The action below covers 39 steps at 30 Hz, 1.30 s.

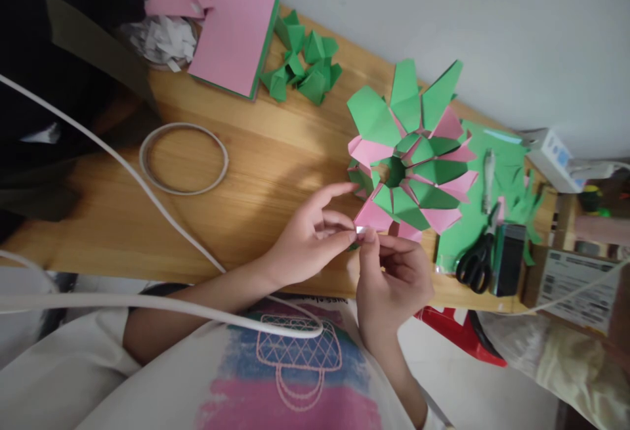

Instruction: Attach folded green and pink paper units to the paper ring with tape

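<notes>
Behind a loose white cable [73,302], pinches white-tabbed pink petal [374,215] in left hand [317,236] and right hand [394,279], at near edge of green-and-pink folded-paper flower [436,172]; has black-handled scissors [475,262] rightward; works over wooden counter [275,141] against grey wall [492,43].

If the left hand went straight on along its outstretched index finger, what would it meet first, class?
Probably the paper flower: its petals lie just ahead of the left hand, though depth is unclear and they may touch.
</notes>
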Each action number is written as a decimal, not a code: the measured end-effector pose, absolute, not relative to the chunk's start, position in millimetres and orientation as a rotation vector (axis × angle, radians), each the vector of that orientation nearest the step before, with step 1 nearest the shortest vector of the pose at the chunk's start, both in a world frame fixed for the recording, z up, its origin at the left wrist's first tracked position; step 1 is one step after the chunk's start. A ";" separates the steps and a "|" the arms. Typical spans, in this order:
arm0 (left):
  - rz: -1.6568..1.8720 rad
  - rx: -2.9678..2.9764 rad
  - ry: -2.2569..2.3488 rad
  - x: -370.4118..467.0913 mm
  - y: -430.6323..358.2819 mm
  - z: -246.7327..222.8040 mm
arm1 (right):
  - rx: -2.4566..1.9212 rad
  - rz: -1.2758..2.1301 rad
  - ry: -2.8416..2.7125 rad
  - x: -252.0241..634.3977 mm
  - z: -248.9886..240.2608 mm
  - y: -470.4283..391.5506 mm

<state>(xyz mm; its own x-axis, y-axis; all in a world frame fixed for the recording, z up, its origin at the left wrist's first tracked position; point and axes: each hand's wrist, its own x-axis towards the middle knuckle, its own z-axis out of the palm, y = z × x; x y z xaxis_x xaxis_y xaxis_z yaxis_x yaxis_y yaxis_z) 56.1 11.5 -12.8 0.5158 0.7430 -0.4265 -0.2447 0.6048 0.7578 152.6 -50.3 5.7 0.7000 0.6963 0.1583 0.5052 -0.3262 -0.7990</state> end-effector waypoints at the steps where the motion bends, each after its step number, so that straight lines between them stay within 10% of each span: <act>1: 0.653 0.682 0.831 56.0 11.7 -12.6 | -1.996 0.263 -0.925 152.4 5.5 -50.1; 39: 0.673 0.423 0.883 64.8 12.3 -20.9 | -1.781 0.750 -0.482 150.0 -3.3 -57.2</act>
<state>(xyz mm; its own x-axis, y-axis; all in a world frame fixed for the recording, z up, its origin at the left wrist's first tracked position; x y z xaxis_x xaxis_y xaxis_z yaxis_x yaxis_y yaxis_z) 64.8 12.3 -20.9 0.4528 0.6915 -0.5629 -0.3601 0.7194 0.5940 150.0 -57.2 -3.3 0.7176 0.6487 -0.2535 -0.0392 -0.3258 -0.9446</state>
